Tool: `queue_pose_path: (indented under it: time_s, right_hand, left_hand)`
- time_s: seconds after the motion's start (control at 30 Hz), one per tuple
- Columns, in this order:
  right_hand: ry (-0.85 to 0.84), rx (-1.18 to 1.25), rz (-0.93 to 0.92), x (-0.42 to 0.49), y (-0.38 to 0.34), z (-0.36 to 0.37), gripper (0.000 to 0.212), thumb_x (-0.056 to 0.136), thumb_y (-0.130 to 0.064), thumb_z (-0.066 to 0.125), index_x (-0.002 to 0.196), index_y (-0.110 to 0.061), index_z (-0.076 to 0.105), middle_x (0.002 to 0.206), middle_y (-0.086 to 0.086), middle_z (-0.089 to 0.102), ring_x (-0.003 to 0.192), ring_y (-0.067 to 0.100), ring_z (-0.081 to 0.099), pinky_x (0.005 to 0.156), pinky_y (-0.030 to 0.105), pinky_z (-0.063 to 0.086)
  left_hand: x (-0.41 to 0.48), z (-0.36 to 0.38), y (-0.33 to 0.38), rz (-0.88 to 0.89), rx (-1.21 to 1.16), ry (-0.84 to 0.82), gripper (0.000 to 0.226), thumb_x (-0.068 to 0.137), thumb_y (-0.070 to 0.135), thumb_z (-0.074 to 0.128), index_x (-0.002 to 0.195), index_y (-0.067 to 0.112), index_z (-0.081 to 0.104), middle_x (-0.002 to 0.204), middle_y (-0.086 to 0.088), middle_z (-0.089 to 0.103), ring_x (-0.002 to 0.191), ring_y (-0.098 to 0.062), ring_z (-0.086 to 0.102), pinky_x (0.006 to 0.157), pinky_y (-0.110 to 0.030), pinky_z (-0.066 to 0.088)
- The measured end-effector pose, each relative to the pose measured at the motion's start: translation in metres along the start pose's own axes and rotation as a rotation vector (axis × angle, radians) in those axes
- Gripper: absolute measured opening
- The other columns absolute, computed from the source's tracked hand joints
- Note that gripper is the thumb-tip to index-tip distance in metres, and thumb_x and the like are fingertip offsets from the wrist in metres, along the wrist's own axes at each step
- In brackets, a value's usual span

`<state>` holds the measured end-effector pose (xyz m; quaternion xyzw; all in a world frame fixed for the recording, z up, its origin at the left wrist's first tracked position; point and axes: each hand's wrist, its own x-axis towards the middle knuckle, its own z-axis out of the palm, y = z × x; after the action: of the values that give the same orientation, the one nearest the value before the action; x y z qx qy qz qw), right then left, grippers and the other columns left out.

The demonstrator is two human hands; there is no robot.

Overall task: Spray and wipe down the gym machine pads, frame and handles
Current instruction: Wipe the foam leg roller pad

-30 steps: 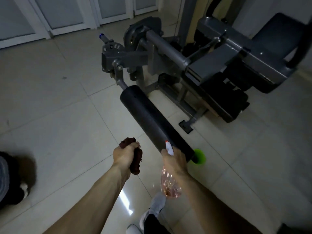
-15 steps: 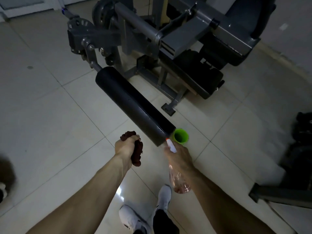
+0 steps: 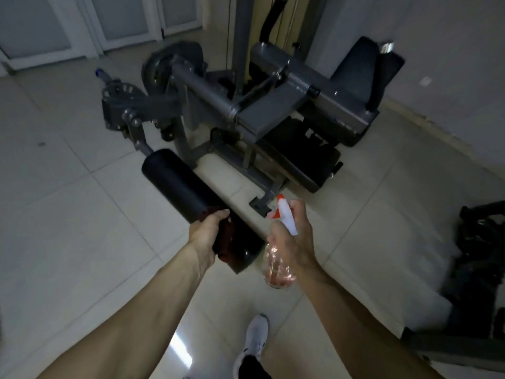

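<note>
A black roller pad juts from the grey gym machine frame toward me. My left hand grips a dark red cloth and presses it against the near end of the roller. To the right of the roller's end, my right hand holds a clear spray bottle with pinkish liquid; its white and orange nozzle points left and away from me. The black seat pad and back pad sit behind.
Pale tiled floor surrounds the machine. Another dark piece of equipment stands at the right edge. White doors line the back left wall. My white shoe shows at the bottom.
My left hand has moved right and brought the cloth onto the roller's near end. My right hand has lifted the bottle and drawn it right, away from the roller. The green cup is out of sight.
</note>
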<state>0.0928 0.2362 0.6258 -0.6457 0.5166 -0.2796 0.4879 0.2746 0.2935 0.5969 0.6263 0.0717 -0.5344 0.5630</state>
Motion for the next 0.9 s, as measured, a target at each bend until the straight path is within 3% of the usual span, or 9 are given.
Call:
queue_pose_path:
  time_s: [0.13, 0.23, 0.37, 0.5, 0.63, 0.73, 0.8, 0.9]
  right_hand:
    - [0.053, 0.126, -0.171, 0.057, -0.071, -0.021, 0.026, 0.085, -0.023, 0.060, 0.109, -0.031, 0.051, 0.107, -0.006, 0.066, 0.085, 0.039, 0.067, 0.070, 0.055, 0.060]
    - [0.091, 0.183, -0.242, 0.102, -0.109, -0.024, 0.026, 0.088, -0.018, 0.056, 0.111, -0.031, 0.050, 0.111, -0.015, 0.067, 0.083, 0.029, 0.070, 0.073, 0.047, 0.060]
    - [0.079, 0.270, -0.316, 0.173, -0.146, -0.026, 0.033, 0.095, -0.010, 0.057, 0.114, -0.036, 0.047, 0.112, -0.018, 0.066, 0.084, 0.019, 0.072, 0.074, 0.035, 0.057]
    - [0.024, 0.294, -0.369, 0.234, -0.174, -0.018, 0.036, 0.100, -0.022, 0.064, 0.127, -0.037, 0.043, 0.115, -0.014, 0.060, 0.096, 0.016, 0.071, 0.086, 0.035, 0.061]
    - [-0.031, 0.248, -0.357, 0.272, -0.183, 0.006, 0.045, 0.102, -0.019, 0.063, 0.139, -0.025, 0.038, 0.122, -0.012, 0.056, 0.093, -0.003, 0.066, 0.071, 0.011, 0.054]
    - [-0.024, 0.198, -0.384, 0.289, -0.173, 0.018, 0.046, 0.101, -0.023, 0.066, 0.139, -0.024, 0.039, 0.125, 0.005, 0.057, 0.093, 0.001, 0.066, 0.074, 0.015, 0.057]
    - [-0.039, 0.182, -0.383, 0.294, -0.167, 0.021, 0.048, 0.100, -0.026, 0.067, 0.140, -0.027, 0.040, 0.125, 0.006, 0.058, 0.094, 0.004, 0.066, 0.073, 0.016, 0.058]
    - [-0.074, 0.157, -0.403, 0.294, -0.159, 0.015, 0.059, 0.097, -0.030, 0.071, 0.145, -0.034, 0.037, 0.128, 0.003, 0.058, 0.102, 0.009, 0.066, 0.083, 0.031, 0.062]
  left_hand:
    - [-0.012, 0.048, 0.070, 0.103, -0.001, -0.155, 0.025, 0.077, 0.019, 0.061, 0.097, 0.005, 0.065, 0.086, -0.019, 0.068, 0.070, -0.031, 0.064, 0.062, -0.036, 0.052]
    - [-0.012, 0.078, 0.112, 0.203, 0.037, -0.162, 0.011, 0.082, 0.006, 0.049, 0.089, 0.002, 0.055, 0.079, -0.023, 0.056, 0.061, -0.029, 0.051, 0.056, -0.037, 0.043]
    - [0.005, 0.112, 0.157, 0.271, 0.032, -0.111, 0.015, 0.085, -0.001, 0.053, 0.100, -0.001, 0.058, 0.069, -0.019, 0.055, 0.051, -0.028, 0.052, 0.053, -0.036, 0.044]
    - [0.017, 0.117, 0.177, 0.269, -0.024, -0.117, 0.009, 0.090, -0.001, 0.053, 0.095, 0.002, 0.059, 0.074, -0.019, 0.057, 0.058, -0.030, 0.055, 0.055, -0.037, 0.047]
    - [0.033, 0.107, 0.179, 0.228, -0.113, -0.035, 0.019, 0.075, 0.005, 0.062, 0.094, 0.006, 0.059, 0.074, -0.018, 0.056, 0.058, -0.029, 0.054, 0.053, -0.036, 0.048]
    - [0.043, 0.102, 0.174, 0.223, -0.126, 0.027, 0.021, 0.085, 0.001, 0.058, 0.105, -0.004, 0.059, 0.084, -0.026, 0.056, 0.063, -0.032, 0.054, 0.057, -0.038, 0.047]
    - [0.051, 0.101, 0.171, 0.212, -0.108, 0.039, 0.014, 0.087, 0.000, 0.056, 0.101, -0.004, 0.057, 0.086, -0.027, 0.056, 0.068, -0.033, 0.053, 0.059, -0.039, 0.046]
    - [0.063, 0.103, 0.166, 0.191, -0.112, 0.057, 0.013, 0.087, 0.001, 0.057, 0.098, -0.005, 0.059, 0.083, -0.027, 0.059, 0.066, -0.034, 0.056, 0.060, -0.039, 0.048]
